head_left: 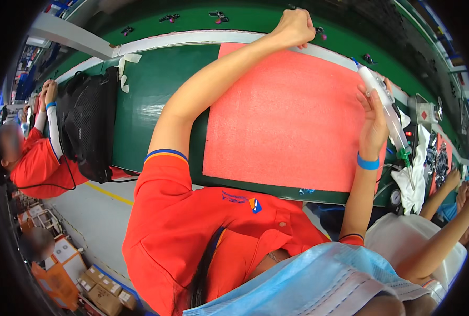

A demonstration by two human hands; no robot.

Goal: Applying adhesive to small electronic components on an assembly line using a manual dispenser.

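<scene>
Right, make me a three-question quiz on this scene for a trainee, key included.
1. True or false: the left hand rests in the middle of the pink sheet.
2. Fill in: the right hand holds a large, clear-barrelled ____.
3. Multiple choice: where does the camera wearer have a blue wristband?
a) left wrist only
b) right wrist only
c) both wrists

Key:
1. False: it is out at the sheet's far edge.
2. Syringe.
3. b.
</scene>
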